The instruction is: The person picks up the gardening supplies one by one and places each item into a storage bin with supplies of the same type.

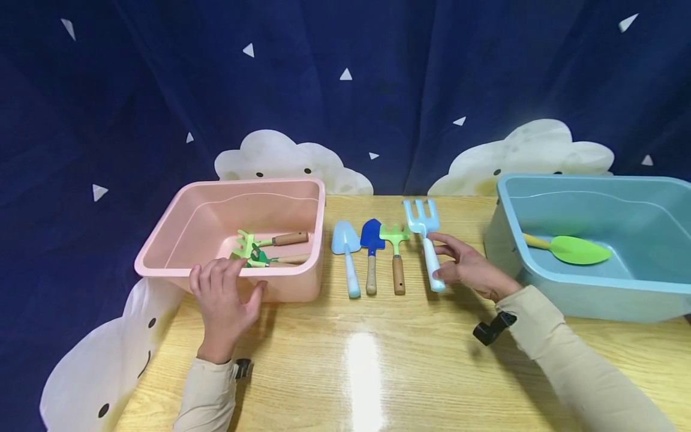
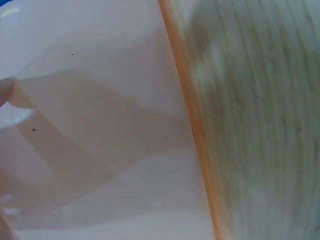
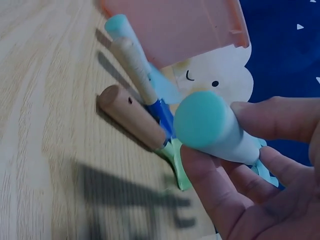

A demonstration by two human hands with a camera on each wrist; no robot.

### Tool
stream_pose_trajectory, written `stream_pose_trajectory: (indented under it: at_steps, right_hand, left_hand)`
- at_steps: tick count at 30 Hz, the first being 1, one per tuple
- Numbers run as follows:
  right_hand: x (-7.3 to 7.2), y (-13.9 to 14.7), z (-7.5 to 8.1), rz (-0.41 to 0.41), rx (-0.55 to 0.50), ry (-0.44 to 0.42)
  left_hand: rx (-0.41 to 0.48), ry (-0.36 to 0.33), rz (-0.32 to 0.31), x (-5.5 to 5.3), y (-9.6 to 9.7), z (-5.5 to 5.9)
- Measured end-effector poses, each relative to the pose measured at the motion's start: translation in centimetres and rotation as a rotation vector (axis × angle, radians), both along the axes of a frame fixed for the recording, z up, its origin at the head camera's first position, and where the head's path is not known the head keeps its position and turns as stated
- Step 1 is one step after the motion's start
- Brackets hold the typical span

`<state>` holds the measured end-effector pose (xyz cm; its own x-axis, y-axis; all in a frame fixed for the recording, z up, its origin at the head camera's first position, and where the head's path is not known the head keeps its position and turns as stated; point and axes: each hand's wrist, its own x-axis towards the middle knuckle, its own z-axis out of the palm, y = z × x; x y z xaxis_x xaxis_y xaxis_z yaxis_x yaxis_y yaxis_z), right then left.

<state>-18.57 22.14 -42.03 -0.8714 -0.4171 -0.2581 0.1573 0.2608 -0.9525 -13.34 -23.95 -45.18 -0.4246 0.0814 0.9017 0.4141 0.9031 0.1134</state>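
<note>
In the head view my right hand (image 1: 468,269) holds a light blue hand fork (image 1: 432,255) by its pale handle, prongs pointing away. The right wrist view shows thumb and fingers around the handle, and the fork's shadow lies apart on the table. My left hand (image 1: 224,297) grips the near rim of a pink bin (image 1: 286,282), fingers over the edge and thumb outside. Left of the fork lie a green hand rake (image 1: 397,264), a dark blue trowel (image 1: 372,252) and a light blue trowel (image 1: 349,261).
Inside the pink bin lie a green rake with a wooden handle (image 1: 290,239) and other green tools, partly hidden by the rim. A blue bin (image 1: 594,297) at right holds a green trowel (image 1: 580,250) with a yellow handle. A dark blue curtain (image 1: 388,102) hangs behind the wooden table (image 1: 302,372).
</note>
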Motion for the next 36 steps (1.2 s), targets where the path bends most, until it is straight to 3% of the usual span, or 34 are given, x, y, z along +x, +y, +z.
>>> stream_pose_trajectory:
  at_steps: [11,23,31,36]
  right_hand:
    - [0.6,-1.3,2.3,0.036,-0.013,0.03]
    - [2.0,-4.3,6.1,0.047,0.028,0.081]
    - [2.8,-6.1,8.2,0.082,0.087,0.177]
    - [2.5,-7.5,8.9,0.104,0.135,0.252]
  left_hand:
    - [-0.003,-0.013,0.002,0.1,0.0,0.2]
    - [0.001,-0.009,-0.005,0.1,0.0,0.3]
    - [0.008,-0.002,-0.001,0.2,0.0,0.2]
    - [0.007,-0.026,-0.003,0.1,0.0,0.1]
